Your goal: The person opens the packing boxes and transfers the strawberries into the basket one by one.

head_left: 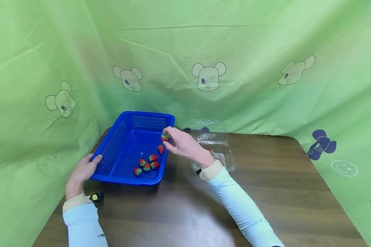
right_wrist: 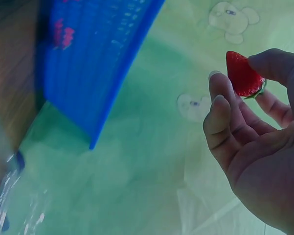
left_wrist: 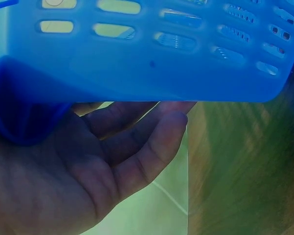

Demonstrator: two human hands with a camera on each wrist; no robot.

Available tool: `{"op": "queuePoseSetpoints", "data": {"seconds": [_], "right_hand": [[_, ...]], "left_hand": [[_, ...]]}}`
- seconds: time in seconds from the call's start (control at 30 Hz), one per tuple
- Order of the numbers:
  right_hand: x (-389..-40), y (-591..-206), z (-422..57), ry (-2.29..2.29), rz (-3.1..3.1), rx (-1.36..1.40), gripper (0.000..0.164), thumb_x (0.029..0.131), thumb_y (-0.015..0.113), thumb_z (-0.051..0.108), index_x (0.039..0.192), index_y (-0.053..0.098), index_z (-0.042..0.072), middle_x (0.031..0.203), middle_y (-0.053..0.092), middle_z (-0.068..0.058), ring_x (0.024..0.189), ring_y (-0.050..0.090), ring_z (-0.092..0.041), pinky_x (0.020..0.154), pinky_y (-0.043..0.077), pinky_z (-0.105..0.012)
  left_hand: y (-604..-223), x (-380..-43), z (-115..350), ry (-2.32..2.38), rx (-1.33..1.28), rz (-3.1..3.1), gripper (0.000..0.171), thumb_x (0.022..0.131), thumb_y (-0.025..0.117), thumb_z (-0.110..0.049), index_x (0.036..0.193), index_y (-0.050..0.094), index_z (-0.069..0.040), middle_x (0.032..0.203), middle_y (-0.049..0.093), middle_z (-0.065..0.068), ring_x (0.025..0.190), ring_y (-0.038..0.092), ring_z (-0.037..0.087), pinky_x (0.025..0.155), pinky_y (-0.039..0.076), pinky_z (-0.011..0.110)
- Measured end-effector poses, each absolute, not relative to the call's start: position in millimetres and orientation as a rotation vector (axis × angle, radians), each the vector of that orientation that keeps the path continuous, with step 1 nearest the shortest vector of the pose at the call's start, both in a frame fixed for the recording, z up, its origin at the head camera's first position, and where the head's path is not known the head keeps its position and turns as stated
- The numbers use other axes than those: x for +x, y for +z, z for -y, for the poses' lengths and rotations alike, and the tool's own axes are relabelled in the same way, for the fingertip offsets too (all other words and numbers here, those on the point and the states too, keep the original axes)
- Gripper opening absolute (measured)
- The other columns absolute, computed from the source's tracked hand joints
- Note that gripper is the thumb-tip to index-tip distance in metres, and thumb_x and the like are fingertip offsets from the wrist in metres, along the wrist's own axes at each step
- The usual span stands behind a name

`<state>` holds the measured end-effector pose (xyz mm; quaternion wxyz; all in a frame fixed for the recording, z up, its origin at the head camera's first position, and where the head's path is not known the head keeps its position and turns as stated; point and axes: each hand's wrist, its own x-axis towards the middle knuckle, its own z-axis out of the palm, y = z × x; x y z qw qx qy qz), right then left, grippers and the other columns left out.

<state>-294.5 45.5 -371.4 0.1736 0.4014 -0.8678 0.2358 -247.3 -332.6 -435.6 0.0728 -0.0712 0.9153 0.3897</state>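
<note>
My left hand (head_left: pixel 82 170) grips the near left corner of a blue plastic basket (head_left: pixel 126 179), thumb over the rim. From below, the left wrist view has its fingers (left_wrist: pixel 151 147) under the slotted basket wall (left_wrist: pixel 137 73). Over the basket's right rim, my right hand (head_left: pixel 183 143) holds a strawberry (head_left: pixel 165 138) by its fingertips. The right wrist view shows that red strawberry (right_wrist: pixel 242 76), green leaves downward, pinched between thumb and fingers. Several more strawberries (head_left: pixel 153 158) lie on the basket's right side, one (head_left: pixel 160 149) beside the right wall.
A clear plastic clamshell box (head_left: pixel 230 159) stands lid-up to the right of the basket, partly hidden behind my right forearm. One strawberry (head_left: pixel 211 151) shows inside it. Beneath everything is a brown wooden table (head_left: pixel 281 178), and a green printed cloth (head_left: pixel 235 41) hangs around its back and sides.
</note>
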Motion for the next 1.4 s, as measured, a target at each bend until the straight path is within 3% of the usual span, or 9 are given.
{"op": "queuePoseSetpoints", "data": {"seconds": [0.27, 1.03, 1.2, 1.4], "right_hand": [[-298, -367, -17, 0.670, 2.489, 1.175, 0.024, 0.093, 0.060, 0.024, 0.113, 0.052, 0.012, 0.100, 0.062, 0.000, 0.074, 0.052, -0.009, 0.073, 0.050, -0.025], [-320, -416, 29, 0.659, 2.684, 1.238, 0.027, 0.093, 0.061, 0.027, 0.116, 0.052, 0.016, 0.101, 0.064, 0.002, 0.076, 0.055, -0.009, 0.071, 0.049, -0.024], [-323, -424, 36, 0.609, 2.757, 1.213, 0.024, 0.094, 0.060, 0.031, 0.114, 0.052, 0.020, 0.098, 0.064, 0.005, 0.073, 0.055, -0.008, 0.065, 0.046, -0.021], [-329, -420, 49, 0.483, 2.840, 1.208, 0.022, 0.093, 0.062, 0.030, 0.110, 0.053, 0.019, 0.082, 0.059, 0.007, 0.065, 0.053, -0.010, 0.052, 0.040, -0.022]], "left_hand": [[-436, -249, 332, 1.203, -0.236, -2.723, 0.073, 0.099, 0.025, -0.057, 0.135, 0.038, 0.005, 0.122, 0.054, 0.028, 0.104, 0.056, 0.034, 0.085, 0.042, 0.041], [-439, -249, 331, 1.234, -0.230, -2.747, 0.062, 0.101, 0.029, -0.049, 0.128, 0.045, 0.005, 0.106, 0.062, 0.020, 0.087, 0.059, 0.021, 0.073, 0.043, 0.028], [-439, -248, 328, 1.220, -0.223, -2.744, 0.064, 0.101, 0.028, -0.051, 0.129, 0.045, 0.004, 0.110, 0.061, 0.021, 0.091, 0.059, 0.024, 0.075, 0.042, 0.028], [-436, -247, 330, 1.243, -0.234, -2.727, 0.066, 0.101, 0.027, -0.051, 0.132, 0.042, 0.005, 0.116, 0.058, 0.025, 0.097, 0.058, 0.029, 0.077, 0.041, 0.030]]}}
